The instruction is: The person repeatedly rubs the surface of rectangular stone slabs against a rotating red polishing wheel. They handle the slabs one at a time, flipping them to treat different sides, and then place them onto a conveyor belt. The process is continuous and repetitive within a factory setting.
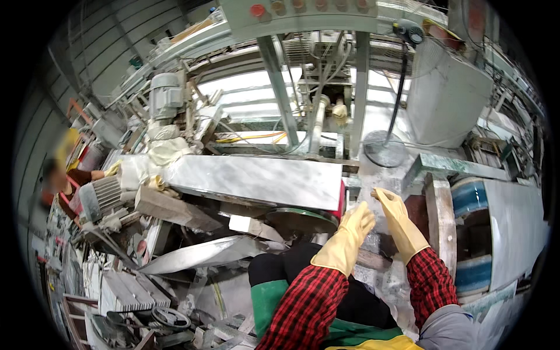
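Both my hands wear long pale-yellow rubber gloves, with red-and-black checked sleeves behind them. My left hand (pixel 351 233) is held in front of me, fingers stretched out, just off the right end of a grey-veined marble slab (pixel 256 179). To its right, my right hand (pixel 398 219) reaches forward with its fingers extended and slightly bent. Nothing shows in either hand, and a gap lies between them. The polished slab lies across in front of me, with a red strip (pixel 342 198) at its right end. Beneath that end sits a round green-rimmed disc (pixel 303 219).
At far left a co-worker's gloved hand (pixel 112 169) is near a motor (pixel 100 199). A panel with a red button (pixel 257 10) hangs ahead. A fan on a round-based stand (pixel 386 149) stands beyond my hands. Blue-banded rollers (pixel 470 197) are at right; stone offcuts (pixel 175 209) lie left.
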`<state>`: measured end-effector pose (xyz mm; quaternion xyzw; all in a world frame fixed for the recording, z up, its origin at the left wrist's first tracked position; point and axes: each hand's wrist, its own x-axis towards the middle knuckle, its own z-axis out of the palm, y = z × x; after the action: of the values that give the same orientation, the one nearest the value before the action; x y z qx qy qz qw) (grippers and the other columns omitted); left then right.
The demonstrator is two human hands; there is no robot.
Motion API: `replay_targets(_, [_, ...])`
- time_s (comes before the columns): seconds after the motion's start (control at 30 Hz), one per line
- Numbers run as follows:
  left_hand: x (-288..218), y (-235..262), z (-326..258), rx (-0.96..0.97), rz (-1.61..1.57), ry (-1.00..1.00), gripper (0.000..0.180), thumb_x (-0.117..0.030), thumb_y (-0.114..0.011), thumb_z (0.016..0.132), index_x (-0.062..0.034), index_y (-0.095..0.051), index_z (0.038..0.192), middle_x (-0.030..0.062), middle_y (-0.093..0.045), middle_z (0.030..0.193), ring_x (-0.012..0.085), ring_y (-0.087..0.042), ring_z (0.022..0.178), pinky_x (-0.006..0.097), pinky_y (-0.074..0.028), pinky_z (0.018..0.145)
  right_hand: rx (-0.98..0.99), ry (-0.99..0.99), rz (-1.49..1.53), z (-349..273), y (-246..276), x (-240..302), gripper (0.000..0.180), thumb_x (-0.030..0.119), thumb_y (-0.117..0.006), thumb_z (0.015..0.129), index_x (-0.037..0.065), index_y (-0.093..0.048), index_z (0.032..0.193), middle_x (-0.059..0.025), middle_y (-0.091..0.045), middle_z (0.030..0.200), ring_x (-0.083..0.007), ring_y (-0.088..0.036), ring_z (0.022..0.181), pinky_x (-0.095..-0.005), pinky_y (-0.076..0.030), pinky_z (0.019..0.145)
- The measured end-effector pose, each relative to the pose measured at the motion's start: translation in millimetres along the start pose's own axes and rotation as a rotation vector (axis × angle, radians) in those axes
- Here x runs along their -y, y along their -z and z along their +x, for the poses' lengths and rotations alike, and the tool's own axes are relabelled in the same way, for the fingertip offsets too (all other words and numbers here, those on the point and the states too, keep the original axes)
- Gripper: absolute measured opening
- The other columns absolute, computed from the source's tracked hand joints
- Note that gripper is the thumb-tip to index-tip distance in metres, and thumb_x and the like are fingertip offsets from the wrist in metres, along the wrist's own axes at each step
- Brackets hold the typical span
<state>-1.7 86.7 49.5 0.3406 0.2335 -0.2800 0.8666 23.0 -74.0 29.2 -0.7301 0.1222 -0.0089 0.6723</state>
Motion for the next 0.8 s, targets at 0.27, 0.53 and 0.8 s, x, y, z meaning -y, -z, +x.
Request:
replay_targets(0.27, [-1, 5, 38, 0.15, 1.291, -0.108, 0.061, -0.04, -0.067, 0.079, 0.0002, -0.059, 0.124, 0.0193, -0.066, 0.114, 0.0267, -0.064, 0.106, 0.034, -0.048, 0.092, -0.204, 0.066, -0.531, -40, 103, 30, 0.039, 0.031, -0.058, 0.091, 0.005, -0.062, 0.12, -0.0149, -0.068, 0.107, -0.0252, -0.064, 0.102, -0.0338, -0.048, 0.085])
replay_targets(0.53, [21, -26, 55, 0.288, 1.474, -0.074, 0.053, -0.039, -0.059, 0.085, -0.0016, -0.061, 0.122, 0.017, -0.067, 0.113, 0.0243, -0.063, 0.107, 0.033, -0.046, 0.092, -0.758, 0.271, -1.292, -91, 252, 69, 0.023, 0.019, -0.06, 0.078, 0.006, -0.062, 0.097, -0.0196, -0.064, 0.094, -0.0394, -0.06, 0.091, -0.0463, -0.048, 0.08])
replay_targets(0.8, [24, -50, 40, 0.44, 1.647, -0.157, 0.054, -0.037, -0.062, 0.086, 0.0028, -0.059, 0.122, 0.0207, -0.066, 0.113, 0.0285, -0.063, 0.107, 0.035, -0.047, 0.092, -0.923, -0.448, -1.489, -148, 333, 18, 0.041, 0.019, -0.065, 0.074, 0.003, -0.054, 0.11, -0.0195, -0.06, 0.107, -0.0382, -0.06, 0.094, -0.0455, -0.049, 0.081])
